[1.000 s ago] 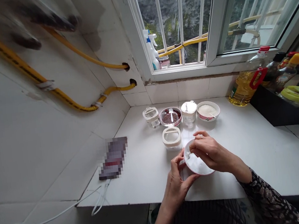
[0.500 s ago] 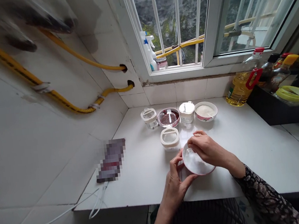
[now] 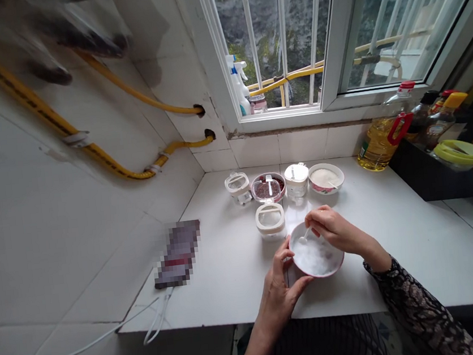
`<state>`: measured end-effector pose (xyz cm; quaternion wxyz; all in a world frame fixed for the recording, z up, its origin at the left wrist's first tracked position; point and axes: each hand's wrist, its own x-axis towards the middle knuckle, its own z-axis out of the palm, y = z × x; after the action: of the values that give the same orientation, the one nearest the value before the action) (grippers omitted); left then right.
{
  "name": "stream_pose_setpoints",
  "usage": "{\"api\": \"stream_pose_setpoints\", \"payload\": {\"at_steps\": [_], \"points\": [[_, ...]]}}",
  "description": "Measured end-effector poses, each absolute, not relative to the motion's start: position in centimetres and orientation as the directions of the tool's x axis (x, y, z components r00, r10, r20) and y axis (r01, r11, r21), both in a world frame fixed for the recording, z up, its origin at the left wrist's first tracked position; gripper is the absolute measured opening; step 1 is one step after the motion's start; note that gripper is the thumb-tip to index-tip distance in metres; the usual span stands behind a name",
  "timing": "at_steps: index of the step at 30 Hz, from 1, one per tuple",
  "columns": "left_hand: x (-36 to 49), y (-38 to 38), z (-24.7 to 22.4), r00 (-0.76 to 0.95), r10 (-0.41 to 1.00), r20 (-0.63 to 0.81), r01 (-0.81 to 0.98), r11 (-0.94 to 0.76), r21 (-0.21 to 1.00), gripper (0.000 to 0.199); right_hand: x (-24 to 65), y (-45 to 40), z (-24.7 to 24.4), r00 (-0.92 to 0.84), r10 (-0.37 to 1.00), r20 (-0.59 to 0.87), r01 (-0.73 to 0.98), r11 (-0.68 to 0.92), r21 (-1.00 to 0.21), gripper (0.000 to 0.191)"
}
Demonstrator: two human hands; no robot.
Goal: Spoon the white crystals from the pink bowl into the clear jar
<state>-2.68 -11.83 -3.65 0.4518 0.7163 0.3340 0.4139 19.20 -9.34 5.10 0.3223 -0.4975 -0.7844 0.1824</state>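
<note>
My left hand (image 3: 281, 280) grips the near left side of a bowl (image 3: 296, 258) with a pink rim, thumb at the front and fingers along the side. White powdery stuff (image 3: 320, 256) fills the bowl's bottom. My right hand (image 3: 326, 229) is closed above the far right rim, pinching a small white spoon (image 3: 305, 235) whose tip dips to the white stuff. Just beyond the bowl stands a clear container (image 3: 270, 222) with its lid up. Behind it are a bowl of dark red contents (image 3: 278, 190), two lidded containers (image 3: 237, 187) and a bowl of whitish grains (image 3: 324, 178).
A blurred-out dark flat object (image 3: 177, 254) with a white cable (image 3: 155, 329) lies at the left of the white counter (image 3: 221, 270). At the right stand an oil bottle (image 3: 380, 141) and a black box (image 3: 415, 174) of condiment bottles. A barred window (image 3: 282, 35) is ahead.
My right hand has shifted slightly right and back from over the bowl's middle, so the spoon and more of the white contents now show. The left hand keeps its hold.
</note>
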Motion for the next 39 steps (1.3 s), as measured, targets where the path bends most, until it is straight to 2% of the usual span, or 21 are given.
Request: {"api": "stream_pose_setpoints", "payload": {"at_steps": [4, 8, 12, 14, 19, 22, 28, 31, 39], "points": [[-2.7, -11.8, -3.6, 0.429, 0.854, 0.294, 0.105, -0.371, 0.923, 0.037, 18.9, -9.3, 5.0, -0.243, 0.932, 0.268, 0.621, 0.362, -0.695, 0.022], [-2.7, -11.8, -3.6, 0.426, 0.859, 0.284, 0.113, -0.362, 0.925, 0.038, 19.5, -9.1, 5.1, -0.138, 0.971, 0.195, 0.513, 0.239, -0.825, 0.02], [-2.6, -11.9, -3.7, 0.43, 0.86, 0.274, 0.117, -0.354, 0.928, 0.038, 19.9, -8.9, 5.0, -0.062, 0.986, 0.152, 0.42, 0.164, -0.893, 0.018], [-2.6, -11.9, -3.7, 0.435, 0.86, 0.269, 0.117, -0.35, 0.93, 0.038, 19.9, -8.9, 5.0, -0.068, 0.986, 0.151, 0.44, 0.166, -0.883, 0.019], [-2.7, -11.8, -3.7, 0.433, 0.862, 0.264, 0.131, -0.351, 0.927, 0.038, 19.9, -9.1, 5.5, -0.119, 0.967, 0.224, 0.613, 0.249, -0.75, 0.02], [-2.7, -11.8, -3.8, 0.436, 0.861, 0.263, 0.136, -0.352, 0.926, 0.038, 20.0, -9.2, 5.6, -0.089, 0.964, 0.25, 0.615, 0.251, -0.748, 0.019], [-2.7, -11.7, -3.8, 0.441, 0.857, 0.266, 0.123, -0.352, 0.928, 0.038, 20.3, -9.0, 5.2, -0.052, 0.967, 0.25, 0.525, 0.239, -0.817, 0.016], [-2.7, -11.8, -3.7, 0.438, 0.859, 0.266, 0.117, -0.347, 0.93, 0.038, 20.6, -8.8, 5.1, -0.023, 0.984, 0.179, 0.468, 0.169, -0.867, 0.015], [-2.5, -11.8, -3.5, 0.419, 0.854, 0.308, 0.082, -0.374, 0.924, 0.036, 22.2, -8.1, 5.0, 0.038, 0.999, 0.037, 0.173, 0.03, -0.984, 0.024]]}}
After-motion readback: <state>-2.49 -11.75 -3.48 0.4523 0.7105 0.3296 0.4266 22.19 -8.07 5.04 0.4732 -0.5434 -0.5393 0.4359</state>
